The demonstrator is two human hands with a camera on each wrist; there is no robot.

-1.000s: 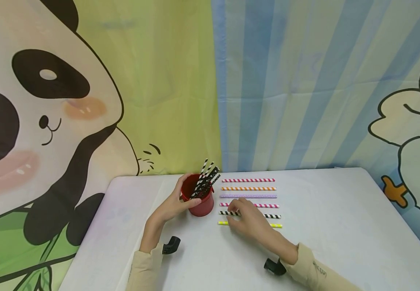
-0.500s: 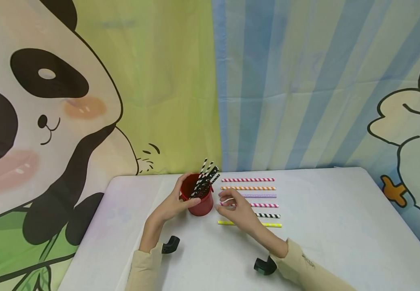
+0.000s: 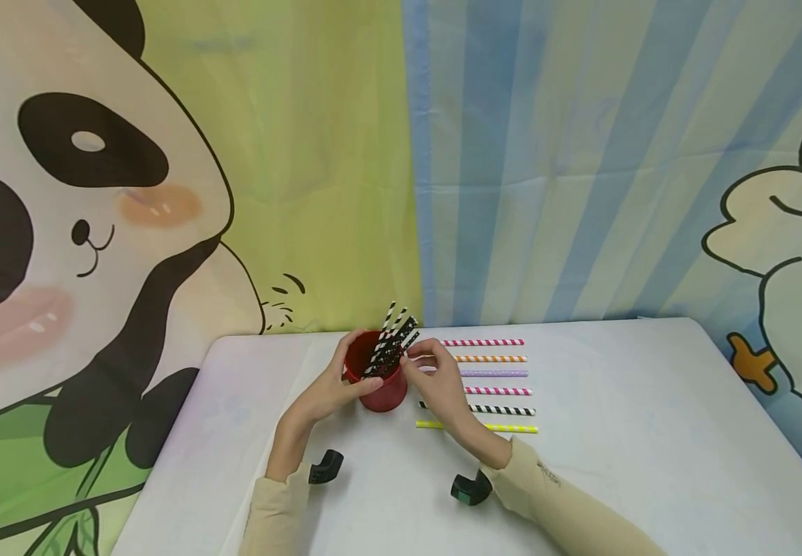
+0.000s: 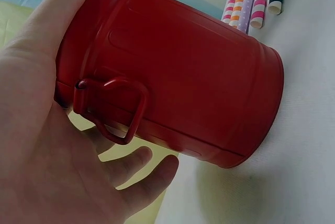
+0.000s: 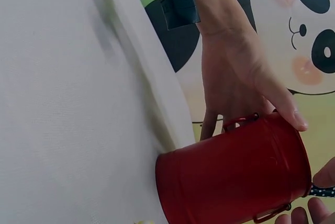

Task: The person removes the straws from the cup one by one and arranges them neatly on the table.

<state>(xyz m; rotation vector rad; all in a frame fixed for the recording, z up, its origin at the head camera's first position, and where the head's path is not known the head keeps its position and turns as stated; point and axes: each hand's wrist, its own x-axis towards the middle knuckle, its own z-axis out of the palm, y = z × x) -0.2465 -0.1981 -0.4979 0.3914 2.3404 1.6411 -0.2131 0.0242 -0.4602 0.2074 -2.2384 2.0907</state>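
My left hand [image 3: 327, 390] holds the red bucket [image 3: 385, 398] at its rim, thumb on the near side and fingers around the far left. Several black-and-white paper straws [image 3: 390, 344], striped and dotted, lean to the right inside it. My right hand [image 3: 443, 386] is at the bucket's right rim, its loosely bent fingers beside the straw tops. In the right wrist view, a dotted straw [image 5: 322, 190] shows between the thumb and the fingers, which stand apart. The left wrist view shows the bucket's wire handle [image 4: 123, 111].
Right of the bucket, several straws lie in parallel rows on the white table [image 3: 637, 432]: red-striped [image 3: 491, 342], orange-striped [image 3: 494, 359], purple dotted [image 3: 498, 374], pink-striped [image 3: 501, 391], black-striped [image 3: 505, 410] and yellow [image 3: 512, 428]. My right forearm passes over the near rows. A printed curtain [image 3: 345, 193] hangs behind.
My right hand has moved left and away from me, from above the rows of straws to the bucket's rim. The left hand and bucket have stayed in place.
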